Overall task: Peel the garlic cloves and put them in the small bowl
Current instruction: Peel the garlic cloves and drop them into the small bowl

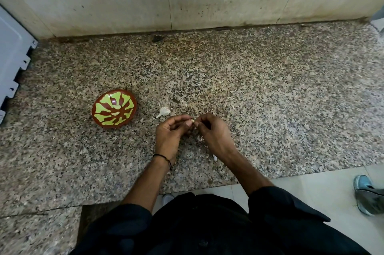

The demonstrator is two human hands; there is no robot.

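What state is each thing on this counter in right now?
Bowl: upright, two peeled cloves inside.
Held clove: pinched between both hands.
Left hand: pinching that clove.
Right hand: pinching it too.
Loose clove: unpeeled, lying on counter.
Peel scraps: lying under the hands.

Your left hand (171, 133) and right hand (213, 133) meet at the fingertips in front of you, forearms bare and angled inward. Fingers of both are curled, and each grip appears to pinch the same garlic clove (192, 121), which is mostly hidden between them.
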